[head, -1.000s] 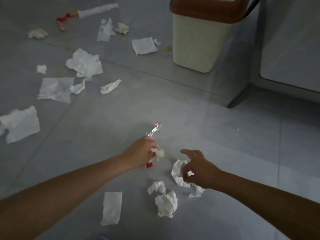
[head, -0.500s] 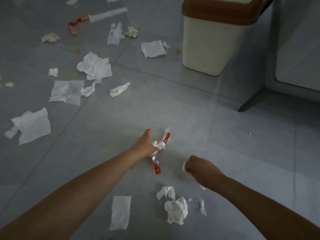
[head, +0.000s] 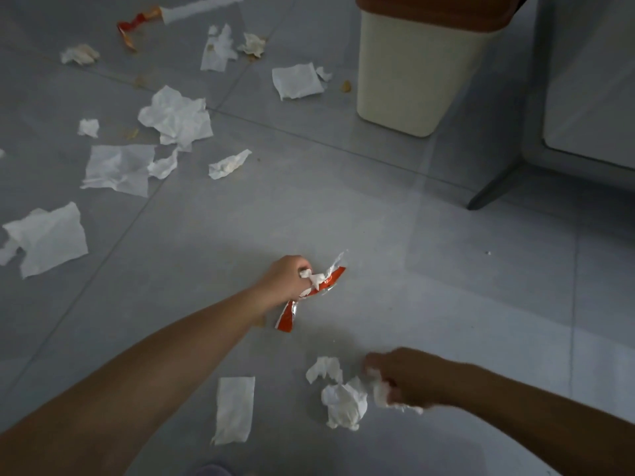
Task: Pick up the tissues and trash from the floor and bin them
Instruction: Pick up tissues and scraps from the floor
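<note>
The left hand [head: 287,280] grips a red wrapper [head: 309,293] and tissue. The right hand [head: 402,379] squeezes soft, light tissue [head: 381,395]; bunch it anywhere.

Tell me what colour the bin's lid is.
Brown, on a cream bin; the lid shows in the head view.

My left hand [head: 287,280] grips a red wrapper [head: 311,293] with a tissue scrap, my right hand [head: 400,377] closes on a tissue [head: 383,395] beside a crumpled tissue [head: 344,403] on the floor [head: 446,304], the bin [head: 415,73] well beyond.
</note>
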A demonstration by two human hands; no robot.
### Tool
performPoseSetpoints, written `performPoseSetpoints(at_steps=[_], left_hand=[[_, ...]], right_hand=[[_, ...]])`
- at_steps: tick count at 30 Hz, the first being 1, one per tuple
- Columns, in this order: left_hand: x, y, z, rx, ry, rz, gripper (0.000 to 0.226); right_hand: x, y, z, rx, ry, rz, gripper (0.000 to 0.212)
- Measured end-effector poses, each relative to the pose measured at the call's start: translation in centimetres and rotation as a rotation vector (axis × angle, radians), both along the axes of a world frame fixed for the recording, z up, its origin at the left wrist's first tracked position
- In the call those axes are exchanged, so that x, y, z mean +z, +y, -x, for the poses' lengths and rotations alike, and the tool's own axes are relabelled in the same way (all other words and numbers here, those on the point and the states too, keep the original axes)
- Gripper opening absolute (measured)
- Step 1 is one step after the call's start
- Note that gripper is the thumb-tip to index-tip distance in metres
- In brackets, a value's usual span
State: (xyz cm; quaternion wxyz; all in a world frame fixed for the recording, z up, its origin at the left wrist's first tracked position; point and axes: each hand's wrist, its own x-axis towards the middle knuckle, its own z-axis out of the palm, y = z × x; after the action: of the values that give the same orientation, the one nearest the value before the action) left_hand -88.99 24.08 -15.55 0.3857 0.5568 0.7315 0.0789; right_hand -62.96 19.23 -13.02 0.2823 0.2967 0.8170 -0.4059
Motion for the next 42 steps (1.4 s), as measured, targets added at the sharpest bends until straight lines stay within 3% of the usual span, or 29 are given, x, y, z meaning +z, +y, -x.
performPoseSetpoints(at_steps=[7,11,14,19,24,26,29,31,34,37,42], left_hand=[[0.4,-0.2,-1.3,-0.055,-0.045,-0.003,0.01],[0.7,0.1,-1.3,-0.067,-0.041,0.003,0.011],[0.8,0.1,-1.0,-0.057,-0.04,0.006,0.015],[0.9,0.0,-0.7,-0.044,-0.033,0.025,0.018],[1.0,0.1,-0.8,-0.034,-0.064,0.027,0.013],[1.1,0.3,-0.9,-0.011,-0.097,0.03,0.013],[1.5,0.6,-1.0,0.144,-0.258,0.042,0.013],[2.1,1.0,-1.2,0.311,-0.492,0.091,0.007],[3.5,2.4,-2.8,0.457,-0.903,0.197,0.019],[5.7,4.8,-4.3,0.438,-1.117,0.189,0.027],[9.8,7.5,-3.8,0.449,-1.329,0.126,0.044]], right_hand=[[-2.6,-1.9,-2.3,0.145,0.107,-0.254,0.016],[-1.1,0.1,-1.3,-0.021,0.169,-0.278,0.018],[0.7,0.2,0.6,-0.085,0.23,-0.164,0.013],[0.0,-3.2,3.8,0.188,0.315,-0.144,0.01],[-2.9,-3.8,5.2,0.243,0.268,-0.203,0.024],[-2.9,-2.9,5.2,0.101,0.237,-0.177,0.021],[-1.1,0.6,5.5,-0.508,0.255,-0.169,0.015],[0.9,3.8,5.8,-0.88,0.338,-0.161,0.008],[4.2,7.8,6.7,-1.31,0.578,0.074,0.006],[6.7,10.6,8.1,-1.471,0.686,0.103,0.008],[11.0,13.8,10.2,-1.426,0.575,-0.114,0.016]])
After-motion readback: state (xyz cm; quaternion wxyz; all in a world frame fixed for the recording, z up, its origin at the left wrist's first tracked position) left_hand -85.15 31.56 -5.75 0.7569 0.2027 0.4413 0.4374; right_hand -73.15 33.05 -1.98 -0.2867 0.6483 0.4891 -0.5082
